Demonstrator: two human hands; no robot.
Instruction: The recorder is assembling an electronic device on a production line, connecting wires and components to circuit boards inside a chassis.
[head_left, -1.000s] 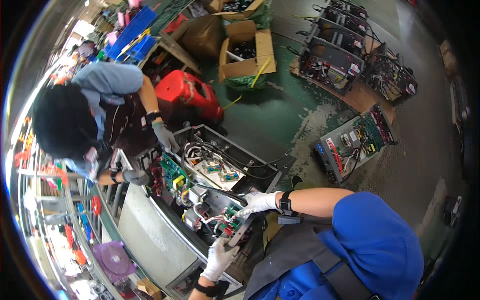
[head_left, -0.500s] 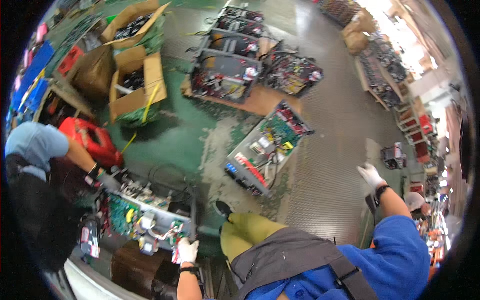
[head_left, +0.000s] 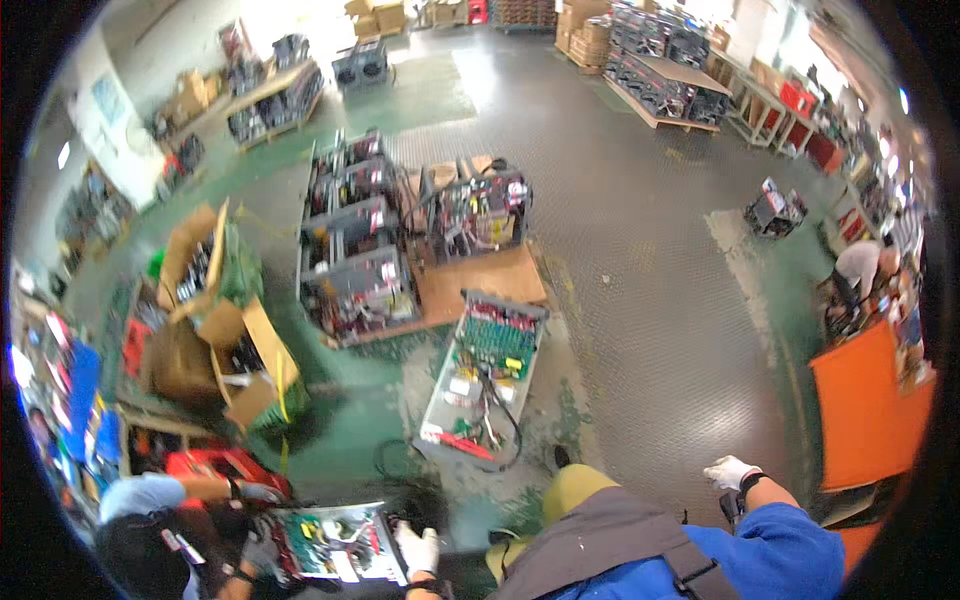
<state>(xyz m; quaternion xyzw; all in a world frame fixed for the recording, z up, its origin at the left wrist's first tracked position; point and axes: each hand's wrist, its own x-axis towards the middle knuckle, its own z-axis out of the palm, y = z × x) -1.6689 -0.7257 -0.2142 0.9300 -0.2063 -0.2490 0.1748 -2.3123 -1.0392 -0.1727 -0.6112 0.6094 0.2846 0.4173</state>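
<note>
My left hand [head_left: 418, 550], in a white glove, is at the right end of an open metal electronics chassis [head_left: 345, 540] full of boards and wires. Its fingers seem closed on that end, though the grip is partly hidden. At the chassis's other end are the gloved hands [head_left: 259, 548] of a co-worker in a dark apron. My right hand [head_left: 732, 472], also white-gloved, is held out over the floor to the right, empty, its fingers loosely apart. Ahead of me another open chassis [head_left: 466, 386] with a green circuit board lies on the floor, a black cable beside it.
Stacked chassis units [head_left: 355, 270] stand ahead on the left, by a brown board [head_left: 490, 285]. Open cardboard boxes [head_left: 265, 350] and a red container [head_left: 225, 463] are to the left. An orange panel [head_left: 870, 405] stands at right; a small dark unit [head_left: 775, 210] sits beyond.
My view has swung up and to the right, showing more of the hall. The held chassis now appears lower in view, with my left hand still at its right end. My right hand stays empty.
</note>
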